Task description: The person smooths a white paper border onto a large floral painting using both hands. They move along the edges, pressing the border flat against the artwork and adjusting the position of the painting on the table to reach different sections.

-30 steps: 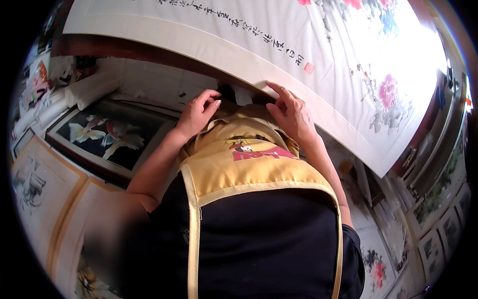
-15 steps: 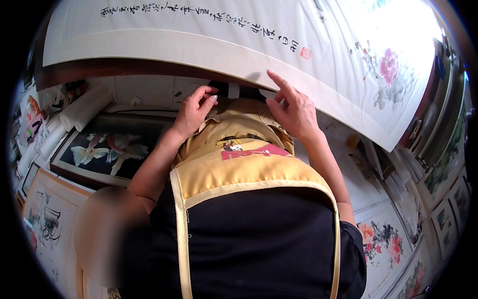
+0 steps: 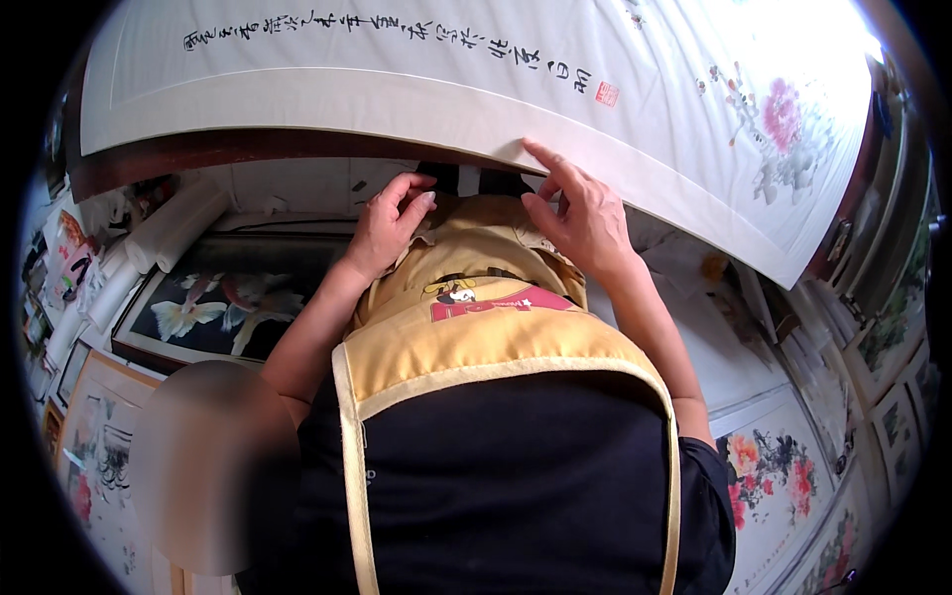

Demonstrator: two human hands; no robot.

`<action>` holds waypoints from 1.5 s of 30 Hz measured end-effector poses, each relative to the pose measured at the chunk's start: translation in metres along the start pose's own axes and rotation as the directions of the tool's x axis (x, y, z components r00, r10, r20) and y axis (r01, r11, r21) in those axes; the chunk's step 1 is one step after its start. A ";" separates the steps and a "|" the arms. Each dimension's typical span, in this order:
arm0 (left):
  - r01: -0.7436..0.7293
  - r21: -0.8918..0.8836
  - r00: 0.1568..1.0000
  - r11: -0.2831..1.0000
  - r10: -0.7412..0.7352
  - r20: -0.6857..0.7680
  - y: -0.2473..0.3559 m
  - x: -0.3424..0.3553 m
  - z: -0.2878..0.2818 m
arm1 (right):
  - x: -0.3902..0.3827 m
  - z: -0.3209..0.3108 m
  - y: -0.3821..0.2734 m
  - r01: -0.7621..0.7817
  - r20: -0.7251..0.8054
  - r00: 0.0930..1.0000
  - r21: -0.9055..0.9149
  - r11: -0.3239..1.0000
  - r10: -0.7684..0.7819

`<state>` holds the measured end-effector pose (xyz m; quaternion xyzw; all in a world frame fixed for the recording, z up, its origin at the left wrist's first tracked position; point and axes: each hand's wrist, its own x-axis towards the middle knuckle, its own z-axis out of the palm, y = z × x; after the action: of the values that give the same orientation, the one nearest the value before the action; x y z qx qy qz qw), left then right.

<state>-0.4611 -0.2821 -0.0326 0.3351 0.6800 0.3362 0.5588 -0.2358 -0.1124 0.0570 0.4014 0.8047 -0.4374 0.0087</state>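
Observation:
A large painting on pale paper (image 3: 327, 94) lies across the dark red table (image 3: 228, 147), with black brush writing, a red seal and a pink flower. My right hand (image 3: 587, 220) is over its near edge, index finger stretched out. That fingertip meets its shadow on the pale border, at or very close to the paper; the other fingers are loosely bent. In front of the table edge, my left hand (image 3: 389, 226) hovers with curled fingers and a small gap between thumb and index finger. I see nothing in either hand. A yellow apron (image 3: 496, 342) covers my front.
A dark framed goldfish picture (image 3: 223, 302) lies to the left, beside white paper rolls (image 3: 178, 223). Behind it is another framed ink painting (image 3: 104, 446). At the lower right lies a flower painting (image 3: 769, 486), with more pictures and clear sheets along the right side.
My right index finger has come down closer to the paper's border, its shadow now nearer the tip. My left hand has barely moved. The whole view has shifted slightly.

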 end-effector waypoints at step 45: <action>0.023 0.000 0.998 1.000 -0.023 0.065 0.014 0.006 0.003 | -0.004 0.001 -0.002 -0.041 0.046 0.998 -0.005 0.999 0.041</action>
<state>-0.4579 -0.2692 -0.0250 0.3379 0.6650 0.3191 0.5846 -0.2350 -0.1160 0.0596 0.4075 0.7968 -0.4445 0.0371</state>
